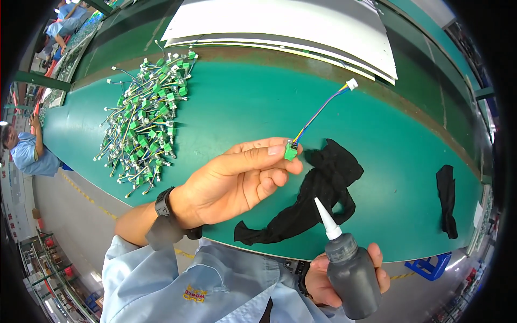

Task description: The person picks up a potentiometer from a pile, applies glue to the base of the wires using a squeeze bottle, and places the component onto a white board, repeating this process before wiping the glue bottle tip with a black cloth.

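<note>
Between the thumb and fingers of my left hand (242, 177) is a small wire harness with a green connector block (291, 153). Its thin coloured wires (319, 116) stretch up and to the right, ending in a white plug (351, 84). My right hand (323, 280) grips a dark squeeze bottle (353, 280) near the table's front edge. The bottle's white cone nozzle (327, 218) points up and to the left, apart from the connector. A crumpled black cloth (318, 188) lies on the table behind the bottle.
A large pile of similar green-ended harnesses (145, 124) covers the left of the green table (237, 102). White sheets (280, 27) are stacked at the far side. Another black cloth strip (446, 202) lies at the right. A blue stool (429, 266) stands below; a co-worker (32, 151) is at far left.
</note>
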`<state>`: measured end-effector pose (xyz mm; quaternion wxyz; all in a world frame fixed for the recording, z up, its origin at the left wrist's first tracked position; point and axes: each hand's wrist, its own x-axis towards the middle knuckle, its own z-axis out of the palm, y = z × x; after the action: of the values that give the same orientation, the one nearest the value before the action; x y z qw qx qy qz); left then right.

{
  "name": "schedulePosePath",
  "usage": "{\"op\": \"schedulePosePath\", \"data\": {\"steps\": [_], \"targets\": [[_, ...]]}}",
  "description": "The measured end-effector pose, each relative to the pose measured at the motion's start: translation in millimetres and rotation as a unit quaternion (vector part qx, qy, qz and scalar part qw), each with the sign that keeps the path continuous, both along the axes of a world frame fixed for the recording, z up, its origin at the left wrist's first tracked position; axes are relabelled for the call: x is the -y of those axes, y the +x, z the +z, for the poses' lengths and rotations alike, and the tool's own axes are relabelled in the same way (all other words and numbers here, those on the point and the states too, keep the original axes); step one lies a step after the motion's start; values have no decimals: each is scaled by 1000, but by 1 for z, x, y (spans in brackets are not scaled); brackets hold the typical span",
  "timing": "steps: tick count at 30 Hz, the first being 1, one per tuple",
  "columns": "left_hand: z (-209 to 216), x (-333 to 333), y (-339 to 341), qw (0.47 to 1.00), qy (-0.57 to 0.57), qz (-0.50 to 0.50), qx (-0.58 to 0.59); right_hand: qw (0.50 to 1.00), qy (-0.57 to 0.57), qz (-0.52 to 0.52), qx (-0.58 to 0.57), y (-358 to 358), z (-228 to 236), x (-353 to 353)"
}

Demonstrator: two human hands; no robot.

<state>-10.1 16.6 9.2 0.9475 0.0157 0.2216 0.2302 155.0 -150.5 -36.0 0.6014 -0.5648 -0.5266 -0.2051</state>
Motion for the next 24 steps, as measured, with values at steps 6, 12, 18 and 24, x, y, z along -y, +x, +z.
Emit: {"op": "schedulePosePath", "data": {"steps": [6,12,18,24], "targets": [[1,1,4,999,24,-18,-19,999,-30,-4,33,5,4,-5],[-3,3,7,998,38,-40,-3,999,-1,26,34,3,-5,0],[-1,5,9,993,104,-46,-14,997,15,12,79,6,-5,-4],[-3,7,8,992,119,-53,-3,996,35,-19,84,5,-4,-7]]}}
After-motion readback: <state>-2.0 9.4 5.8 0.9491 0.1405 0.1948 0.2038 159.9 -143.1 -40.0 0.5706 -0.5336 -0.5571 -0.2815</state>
